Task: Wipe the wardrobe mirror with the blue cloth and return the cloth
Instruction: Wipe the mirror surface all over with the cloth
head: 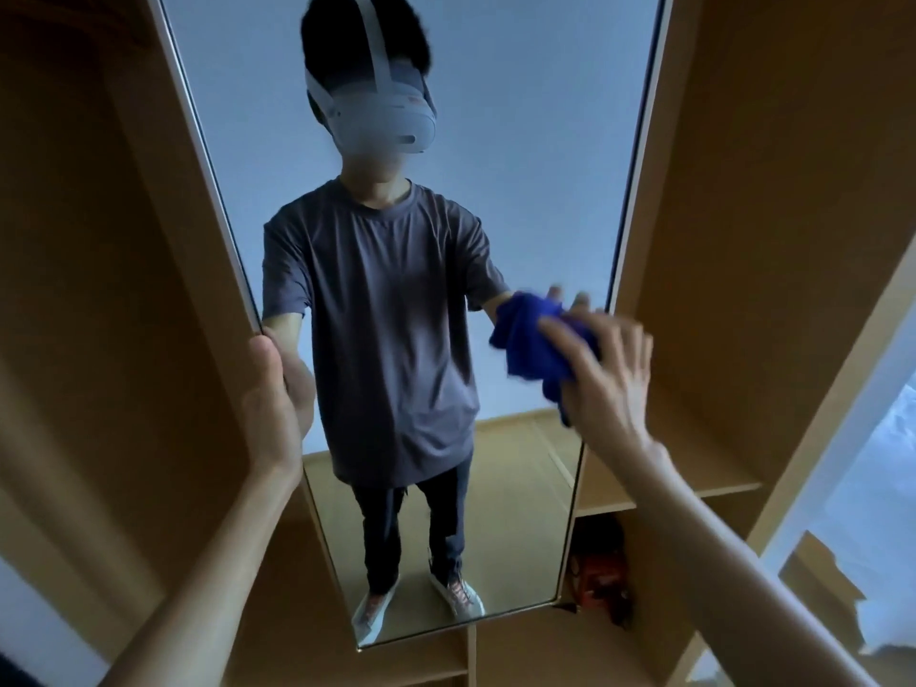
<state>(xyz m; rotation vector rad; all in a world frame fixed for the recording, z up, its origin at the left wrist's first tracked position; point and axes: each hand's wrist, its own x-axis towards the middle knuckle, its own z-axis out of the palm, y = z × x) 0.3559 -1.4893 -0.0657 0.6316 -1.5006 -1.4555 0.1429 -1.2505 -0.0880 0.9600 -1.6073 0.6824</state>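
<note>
The right hand presses the blue cloth flat on the mirror, fingers spread, near the glass's right edge. The cloth is bunched up under the palm. The left hand grips the mirror's left edge, fingers curled round it. Wooden wardrobe shelves stand on both sides.
</note>
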